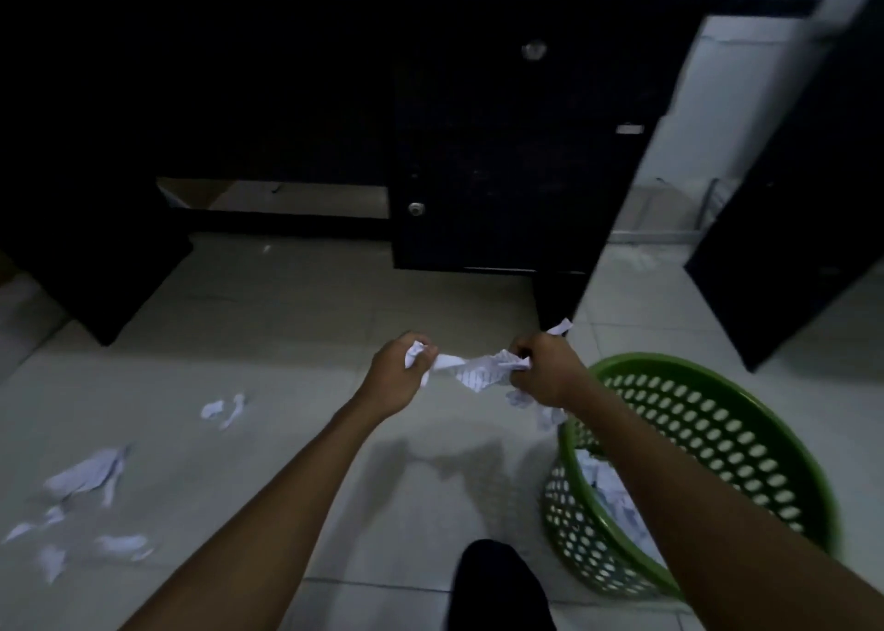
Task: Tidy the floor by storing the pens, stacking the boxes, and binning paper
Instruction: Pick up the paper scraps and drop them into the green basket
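Scraps [91, 475] lie scattered at left, then the left hand [399, 372] and right hand [545, 374] each clench an end of a crumpled sheet [471, 370] stretched between them, just beside the green basket [669, 359], and it looks light, limp and tearable, probably best balled in one fist.

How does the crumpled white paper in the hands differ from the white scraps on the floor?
The crumpled white lined paper is one piece, held in the air between the left hand and right hand; the white paper scraps are several, lying untouched on the grey tile floor. The held paper shows printed lines; the scraps look blank, though blurred. Both are white and crumpled.
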